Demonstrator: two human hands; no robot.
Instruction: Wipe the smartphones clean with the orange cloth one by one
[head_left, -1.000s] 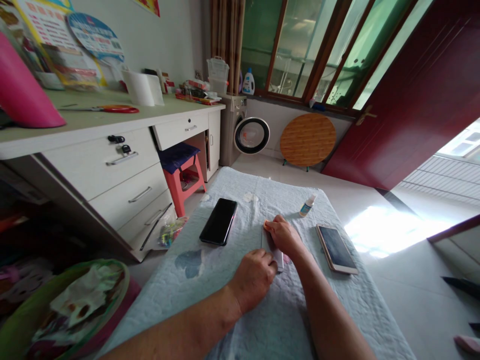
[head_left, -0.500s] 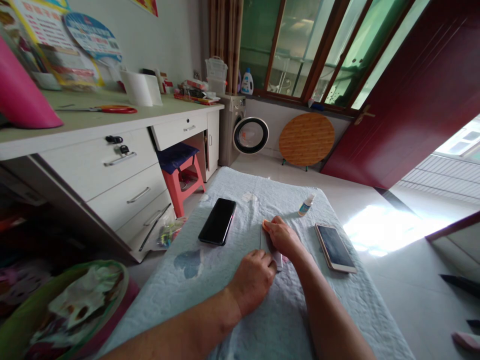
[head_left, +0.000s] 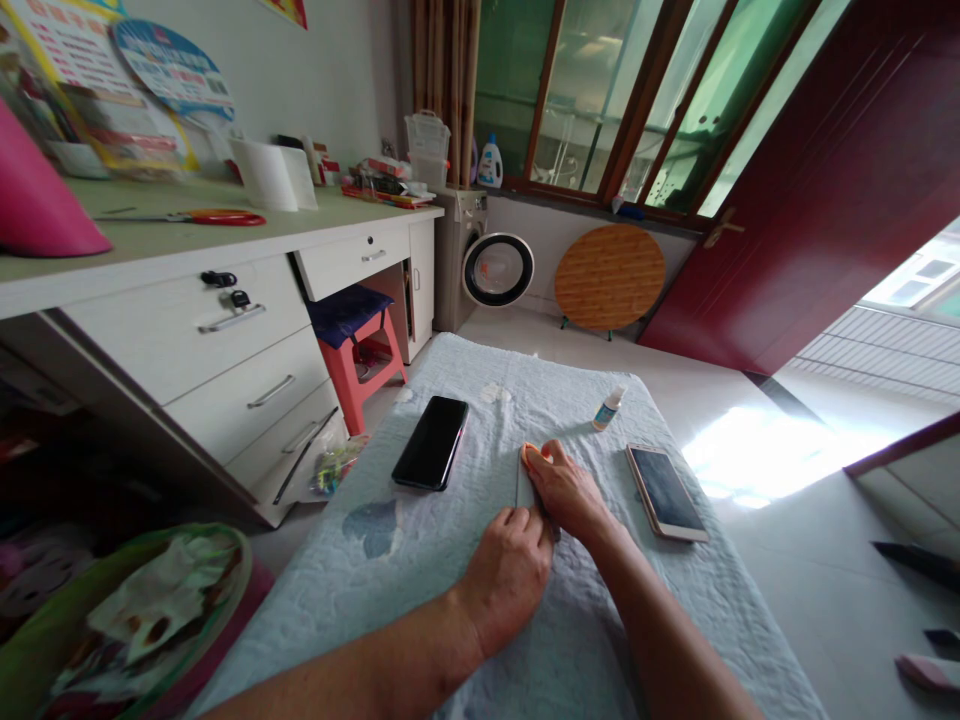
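A thin grey flat thing, much like a phone (head_left: 524, 488), lies on the cloth-covered surface, mostly hidden under both hands. My left hand (head_left: 511, 562) is closed on its near end, fingers curled over the edge. Above it, my right hand (head_left: 568, 488) pinches a small orange cloth (head_left: 529, 456) and presses it against the flat thing's far part. A black phone (head_left: 432, 443) lies face up to the left. On the right are a gold-edged phone (head_left: 667, 492) with a dark screen and a small white spray bottle (head_left: 608, 408), standing upright.
A pale blue quilted cover (head_left: 480, 375) spreads under everything. On the left stand a white desk (head_left: 247, 375) with drawers, a pink stool (head_left: 360, 355) and a bin (head_left: 251, 570) with crumpled tissue. Behind are a washing machine (head_left: 459, 260) with its door open and a round folded table (head_left: 611, 275).
My right hand has shifted slightly on the flat thing, covering its near right edge more while still pinching the orange cloth. My left hand keeps its hold. The view has turned a little.
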